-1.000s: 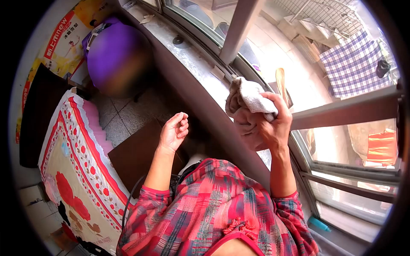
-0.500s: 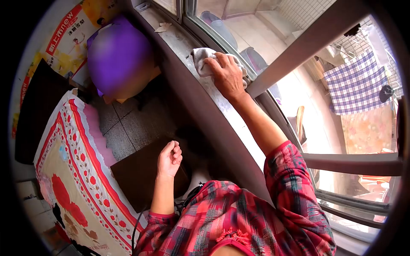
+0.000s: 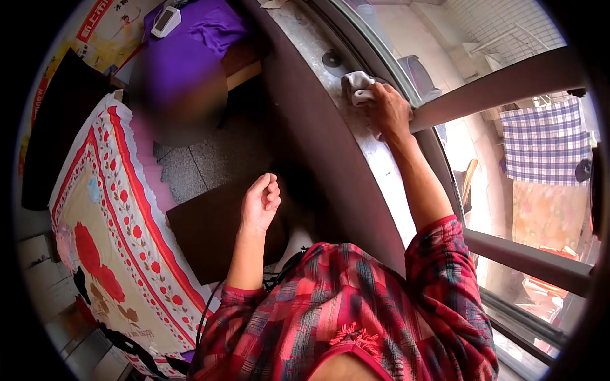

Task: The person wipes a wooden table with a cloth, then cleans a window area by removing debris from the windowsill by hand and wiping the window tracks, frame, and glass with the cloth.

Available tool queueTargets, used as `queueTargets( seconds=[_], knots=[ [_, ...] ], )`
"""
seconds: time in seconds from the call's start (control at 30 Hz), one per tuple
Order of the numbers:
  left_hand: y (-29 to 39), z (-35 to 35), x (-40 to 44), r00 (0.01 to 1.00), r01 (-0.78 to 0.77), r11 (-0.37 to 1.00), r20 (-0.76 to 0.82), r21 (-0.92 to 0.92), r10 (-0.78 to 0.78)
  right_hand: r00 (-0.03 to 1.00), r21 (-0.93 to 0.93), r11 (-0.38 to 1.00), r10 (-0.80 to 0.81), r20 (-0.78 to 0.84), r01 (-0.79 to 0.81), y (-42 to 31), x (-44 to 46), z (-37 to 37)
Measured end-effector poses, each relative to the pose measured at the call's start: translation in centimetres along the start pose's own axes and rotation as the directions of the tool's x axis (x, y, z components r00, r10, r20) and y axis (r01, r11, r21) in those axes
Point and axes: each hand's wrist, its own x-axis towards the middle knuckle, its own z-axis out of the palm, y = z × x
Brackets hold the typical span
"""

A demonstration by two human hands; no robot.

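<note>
My right hand (image 3: 389, 113) grips a crumpled grey-white cloth (image 3: 358, 87) and presses it on the window sill (image 3: 380, 166), close beside the window frame (image 3: 438, 159). A dark round disc (image 3: 331, 59) lies on the sill just beyond the cloth. My left hand (image 3: 261, 202) is raised in front of my body above a dark brown panel (image 3: 216, 228). Its fingers are curled in, and nothing shows in them.
To the left, a floral cloth (image 3: 121, 254) with red borders covers a surface. Purple fabric (image 3: 210, 25) with a white device (image 3: 166, 21) is at the upper left. Outside the window hangs a checked cloth (image 3: 546, 143). Floor tiles (image 3: 184, 171) show below.
My right hand first carried the raised cloth to the far part of the sill, then moved it back nearer along the sill. The view has shifted. My left hand stays curled.
</note>
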Motion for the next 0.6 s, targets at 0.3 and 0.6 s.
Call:
queueTargets(
  seconds=[0.3,0.6],
  knots=[
    [1.7,-2.8,-0.2,0.997,-0.048,0.998,-0.060,0.036,0.050,0.928,0.767,0.602,0.372,-0.023,-0.222,0.5,-2.4,-4.9],
    [0.4,-1.0,2.1,0.999,-0.014,0.993,-0.042,0.115,0.019,0.868,0.981,0.161,0.496,0.013,-0.107,-1.9,-14.3,-16.8]
  ],
)
